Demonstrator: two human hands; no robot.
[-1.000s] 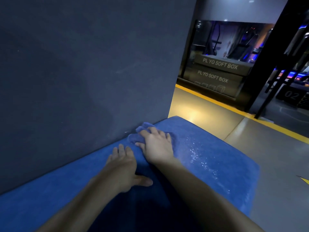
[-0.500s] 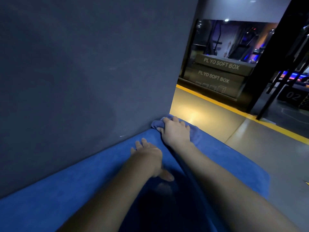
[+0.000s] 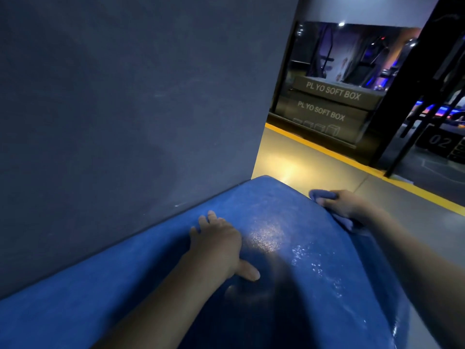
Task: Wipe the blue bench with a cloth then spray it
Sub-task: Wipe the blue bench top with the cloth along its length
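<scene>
Swinging off the back corner by the wall, our right hand (image 3: 346, 204) has carried the cloth (image 3: 324, 194) over to the blue bench's (image 3: 289, 217) far right edge, fingers curled shut around the bunched fabric. It looks pressed against the rim, though dim light blurs that contact. Our left hand (image 3: 216, 244) lies flat on the bench top, fingers spread, holding nothing. Wet sheen glints between them.
</scene>
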